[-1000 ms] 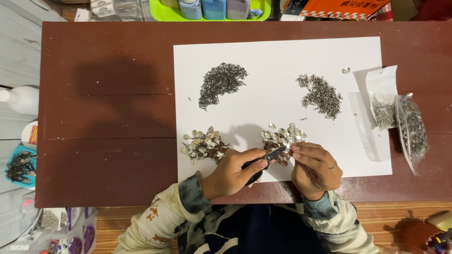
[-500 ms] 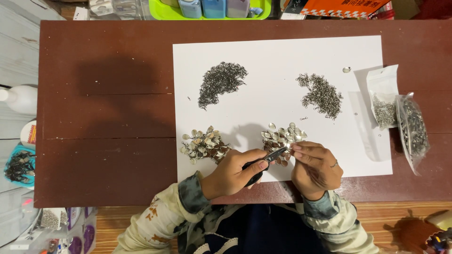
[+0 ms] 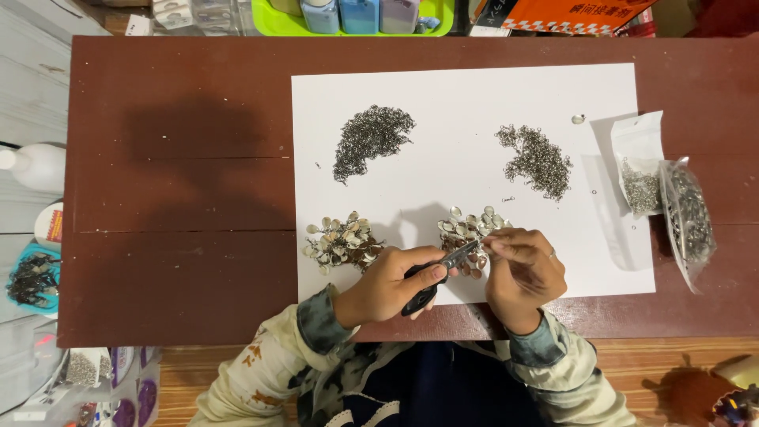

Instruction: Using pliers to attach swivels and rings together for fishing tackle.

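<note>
My left hand (image 3: 391,285) grips small black-handled pliers (image 3: 435,277), their jaws pointing right toward my right hand (image 3: 522,273). That right hand pinches a tiny metal piece at the plier tips; the piece is too small to make out. Both hands hover over the near edge of a white paper sheet (image 3: 466,103). Just beyond them lies a pile of silvery drop-shaped pieces (image 3: 466,228). A second such pile (image 3: 341,241) lies to the left. Farther back are a heap of small dark rings (image 3: 370,138) and a heap of small metal links (image 3: 538,158).
The sheet lies on a dark red wooden table (image 3: 174,198). Two clear bags of metal parts (image 3: 672,202) lie at the right edge. A green tray with containers (image 3: 356,12) and an orange box (image 3: 553,12) stand at the back. A white bottle (image 3: 32,166) is left.
Hands and pliers stay in nearly the same spot; only small finger movements at the plier tips.
</note>
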